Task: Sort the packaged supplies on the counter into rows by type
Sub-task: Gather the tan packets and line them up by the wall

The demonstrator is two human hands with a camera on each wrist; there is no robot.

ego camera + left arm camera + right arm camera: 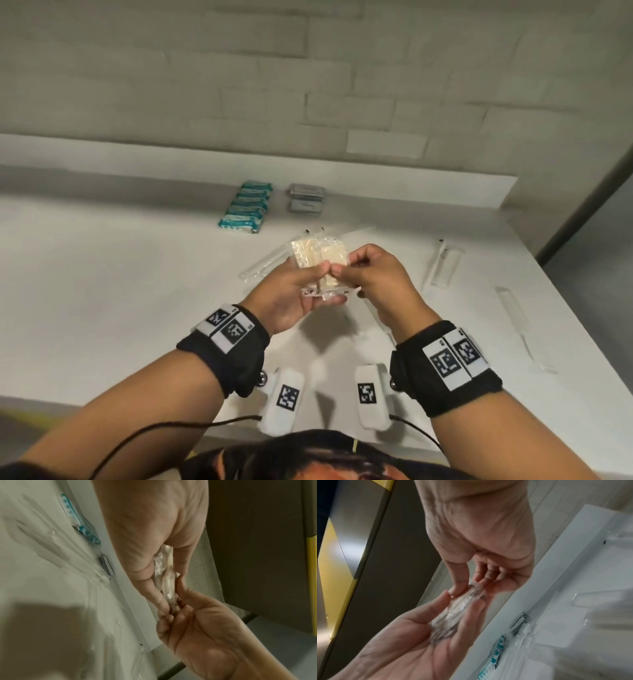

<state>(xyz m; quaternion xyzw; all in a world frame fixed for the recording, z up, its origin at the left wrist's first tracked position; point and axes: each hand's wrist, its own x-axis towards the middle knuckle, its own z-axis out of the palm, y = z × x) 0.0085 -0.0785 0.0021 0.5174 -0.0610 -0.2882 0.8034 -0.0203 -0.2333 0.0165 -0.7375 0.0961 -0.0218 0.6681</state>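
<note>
Both hands hold one stack of clear-wrapped packets [318, 263] above the table [102, 274]: the left hand [298, 291] cups it with thumb on top, the right hand [373, 274] pinches its right edge. At the far side lie five teal packets [247, 207] in a row and, right of them, three grey packets [306, 198]. How many clear sleeves [442, 263] lie about cannot be told.
</note>
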